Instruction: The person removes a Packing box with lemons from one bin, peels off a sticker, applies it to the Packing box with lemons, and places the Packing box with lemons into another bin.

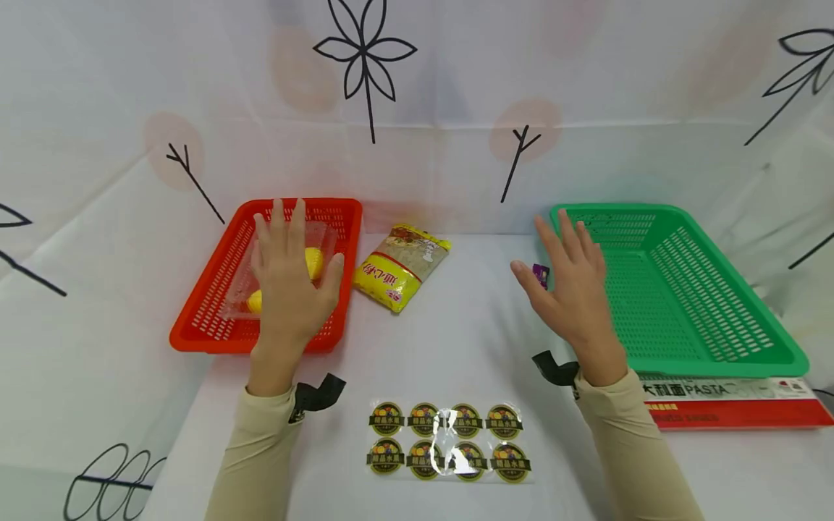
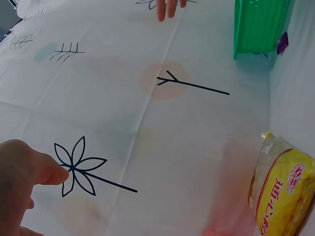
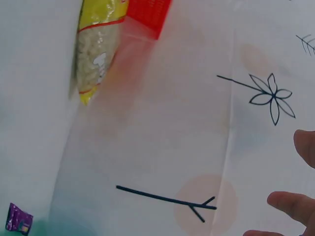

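Note:
My left hand (image 1: 287,282) is raised over the red basket (image 1: 189,336), fingers straight and spread, holding nothing. Inside that basket lies a clear plastic tray (image 1: 236,293) with yellow pieces (image 1: 314,262), partly hidden by the hand. With fingers extended, my right hand (image 1: 568,282) hovers by the left rim of the green basket (image 1: 677,304) and holds nothing either. A small purple packet (image 1: 541,275) shows just behind its thumb. Between the baskets lies a yellow pasta bag (image 1: 402,268) with a see-through part, also visible in the left wrist view (image 2: 283,191).
A clear sheet of round black-and-gold stickers (image 1: 449,443) lies at the front of the white table. Under the green basket's front edge is a red and white pasta box (image 1: 743,412). A white cloth with black plant drawings (image 1: 365,51) hangs behind.

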The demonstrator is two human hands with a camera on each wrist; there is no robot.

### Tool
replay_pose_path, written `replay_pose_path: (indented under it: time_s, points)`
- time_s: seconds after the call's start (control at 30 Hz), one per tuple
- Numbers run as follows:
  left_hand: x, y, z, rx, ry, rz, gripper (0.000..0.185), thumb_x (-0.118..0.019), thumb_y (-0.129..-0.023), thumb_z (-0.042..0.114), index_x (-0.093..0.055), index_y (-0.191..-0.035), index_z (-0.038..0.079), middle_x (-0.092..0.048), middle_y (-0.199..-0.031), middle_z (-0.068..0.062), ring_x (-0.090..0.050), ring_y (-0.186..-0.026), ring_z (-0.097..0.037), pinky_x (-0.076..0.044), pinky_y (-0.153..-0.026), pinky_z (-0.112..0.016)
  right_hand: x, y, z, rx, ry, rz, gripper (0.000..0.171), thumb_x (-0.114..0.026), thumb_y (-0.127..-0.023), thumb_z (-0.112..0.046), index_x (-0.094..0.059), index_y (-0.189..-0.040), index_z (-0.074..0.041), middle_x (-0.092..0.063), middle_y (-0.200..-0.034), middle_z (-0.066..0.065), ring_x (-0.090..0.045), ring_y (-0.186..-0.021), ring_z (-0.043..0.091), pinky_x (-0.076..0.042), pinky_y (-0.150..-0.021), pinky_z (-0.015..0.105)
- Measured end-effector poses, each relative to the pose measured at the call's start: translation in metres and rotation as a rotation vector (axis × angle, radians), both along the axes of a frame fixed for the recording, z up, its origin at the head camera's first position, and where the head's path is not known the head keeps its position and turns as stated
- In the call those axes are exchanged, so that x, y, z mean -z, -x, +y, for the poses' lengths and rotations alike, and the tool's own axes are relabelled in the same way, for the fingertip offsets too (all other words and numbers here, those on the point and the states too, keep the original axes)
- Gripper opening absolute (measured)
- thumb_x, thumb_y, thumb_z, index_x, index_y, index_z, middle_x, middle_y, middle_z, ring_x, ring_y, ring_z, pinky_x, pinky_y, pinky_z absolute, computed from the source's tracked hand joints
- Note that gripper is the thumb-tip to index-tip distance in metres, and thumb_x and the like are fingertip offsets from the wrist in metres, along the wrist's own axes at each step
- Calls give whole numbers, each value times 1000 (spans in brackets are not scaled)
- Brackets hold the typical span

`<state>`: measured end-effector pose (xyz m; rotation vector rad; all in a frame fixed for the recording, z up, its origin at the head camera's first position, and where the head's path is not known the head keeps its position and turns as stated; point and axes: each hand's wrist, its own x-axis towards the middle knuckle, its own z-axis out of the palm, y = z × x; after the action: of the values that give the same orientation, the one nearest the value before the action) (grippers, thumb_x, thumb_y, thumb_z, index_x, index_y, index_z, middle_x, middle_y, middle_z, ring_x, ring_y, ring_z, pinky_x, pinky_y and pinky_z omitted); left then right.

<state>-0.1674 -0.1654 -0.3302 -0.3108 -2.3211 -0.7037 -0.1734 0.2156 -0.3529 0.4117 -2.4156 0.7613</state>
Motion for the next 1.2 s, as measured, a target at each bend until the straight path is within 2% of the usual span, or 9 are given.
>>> replay_pose_path:
  time_s: [0.13,0.3,0.5,0.63,0.77,0.87,0.97,1.1,1.2]
  points:
    - [-3,-5,-14,0,-62,-8,79,-65,-96,31,-30,-163,9,-23,-169,-16,-8,-156,-36,-9,-119,-67,-3,-1,-6,-59,70,-25,70,-67,-100,-37,-42,-159,-10,-26,-168,18,-15,-154,45,-6,-119,68]
    - [0,-15,-34,-39,-94,-37,78,-65,-95,31,-33,-162,8,-32,-165,-18,-18,-154,-37,-16,-118,-66,-7,0,-17,-111,89,-53,71,-69,-99,-32,-41,-160,-9,-28,-166,19,-20,-153,44,-15,-117,70]
    - [13,-31,-61,-90,-175,-147,84,-70,-94,24,-26,-164,8,-32,-164,-15,-27,-150,-34,-30,-114,-66,-11,6,-33,-170,117,-87,71,-70,-99,-28,-40,-161,-12,-29,-167,14,-25,-152,39,-24,-114,70]
    - [25,-44,-77,-181,-234,-228,86,-68,-95,20,-18,-165,7,-27,-166,-16,-30,-149,-36,-32,-113,-65,-13,14,-45,-201,97,-94,71,-69,-100,-29,-39,-161,-12,-30,-167,12,-28,-151,38,-27,-114,68]
    - [39,-57,-90,-308,-326,-283,87,-66,-97,21,-14,-165,7,-24,-166,-17,-34,-145,-41,-35,-110,-67,-17,21,-62,-250,82,-110,71,-69,-100,-28,-38,-161,-11,-32,-167,11,-29,-151,36,-27,-116,65]
    - [50,-65,-97,-415,-368,-297,83,-65,-96,21,-18,-163,6,-26,-164,-18,-35,-143,-39,-41,-106,-67,-20,25,-77,-295,82,-136,71,-68,-100,-27,-37,-162,-12,-32,-167,9,-28,-152,32,-26,-118,60]
    - [61,-71,-102,-511,-380,-305,78,-64,-96,18,-24,-160,2,-28,-159,-22,-30,-144,-38,-41,-107,-65,-21,30,-93,-357,82,-155,71,-68,-100,-27,-36,-162,-13,-33,-167,7,-29,-152,29,-25,-120,55]
    - [74,-76,-107,-604,-447,-296,76,-62,-96,19,-24,-159,2,-27,-156,-22,-32,-140,-35,-41,-110,-54,-25,37,-116,-422,87,-199,71,-68,-99,-27,-37,-162,-14,-35,-166,5,-31,-151,26,-27,-120,52]
    - [82,-76,-109,-650,-538,-269,78,-62,-98,24,-19,-160,4,-28,-150,-20,-41,-125,-29,-42,-101,-36,-27,43,-131,-454,102,-244,69,-67,-99,-27,-39,-160,-13,-41,-162,5,-38,-146,24,-33,-117,49]
